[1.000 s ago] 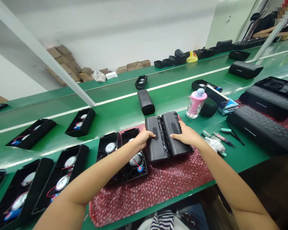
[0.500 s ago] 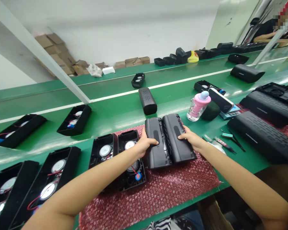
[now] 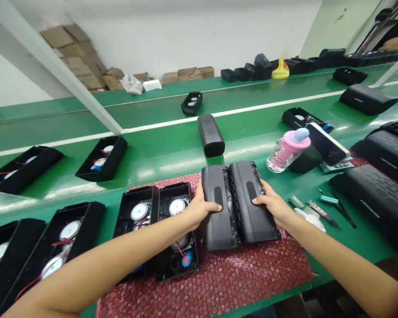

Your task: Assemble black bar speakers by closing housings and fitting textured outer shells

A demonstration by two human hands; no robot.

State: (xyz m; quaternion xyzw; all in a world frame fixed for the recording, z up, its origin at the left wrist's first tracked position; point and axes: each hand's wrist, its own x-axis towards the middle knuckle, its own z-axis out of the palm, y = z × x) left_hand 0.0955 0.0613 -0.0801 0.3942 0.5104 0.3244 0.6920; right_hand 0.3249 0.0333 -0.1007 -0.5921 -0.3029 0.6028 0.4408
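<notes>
My left hand (image 3: 202, 206) grips the outer side of a black speaker shell (image 3: 215, 229), its thumb on the face below a dark oval pad. A matching black shell (image 3: 252, 212) lies close beside it on the right, and my right hand (image 3: 274, 204) holds that one by its outer edge, thumb on top. Both shells are over the red bubble wrap (image 3: 252, 274). Left of them, partly hidden by my left forearm, stand two open speaker housings; the nearer housing (image 3: 192, 260) shows round white-backed drivers and a blue-wrapped part on red wires.
More open housings (image 3: 82, 234) sit to the left. A black speaker (image 3: 211, 134) rests on the green belt ahead. At right are a pink-lidded bottle (image 3: 287, 150), a phone (image 3: 328, 143), tweezers (image 3: 345, 212), a glue syringe (image 3: 321, 212) and finished-looking speakers (image 3: 374, 203).
My view has shifted, so the shells and hands appear slightly lower and further right. Both hands keep their hold on the two shells.
</notes>
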